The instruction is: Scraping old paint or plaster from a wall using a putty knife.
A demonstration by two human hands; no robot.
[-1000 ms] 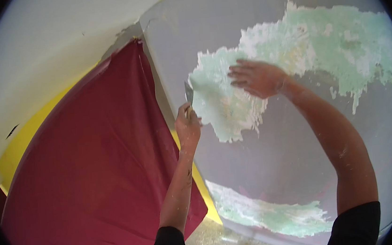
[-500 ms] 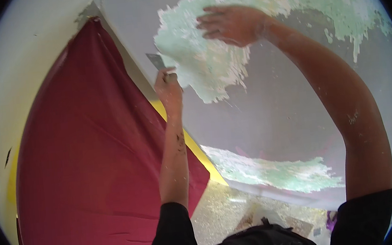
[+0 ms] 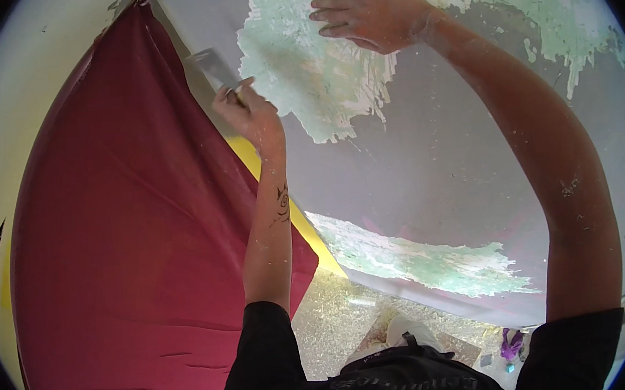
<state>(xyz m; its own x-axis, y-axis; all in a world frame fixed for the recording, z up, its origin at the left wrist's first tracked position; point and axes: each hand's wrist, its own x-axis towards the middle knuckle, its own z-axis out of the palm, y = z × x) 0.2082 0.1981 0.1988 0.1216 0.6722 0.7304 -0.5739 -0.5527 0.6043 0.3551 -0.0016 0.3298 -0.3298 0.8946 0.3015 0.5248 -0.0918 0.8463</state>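
Observation:
My left hand [image 3: 254, 118] grips a scraper [image 3: 214, 67] by its handle. Its wide metal blade is tilted up and to the left, at the left edge of the grey wall [image 3: 430, 168] beside the red sheet. Whether the blade touches the wall I cannot tell. Farther right, my right hand [image 3: 382, 19] is open and lies against the wall with its fingers apart. Under and around it spreads a large ragged pale green patch [image 3: 300, 68], where the grey surface layer is gone.
A big dark red sheet [image 3: 128, 235] fills the left side, close to my left forearm. A yellow strip [image 3: 316, 243] runs along its right edge. Low on the wall is another pale green patch [image 3: 417, 260]. Below, the floor [image 3: 324, 314] is littered with flakes, and a purple item [image 3: 510, 343] lies there.
My left hand and the scraper have moved up and left, off the green patch's edge to the wall's left edge. My right hand stays on the wall, appearing slightly higher as the view shifts.

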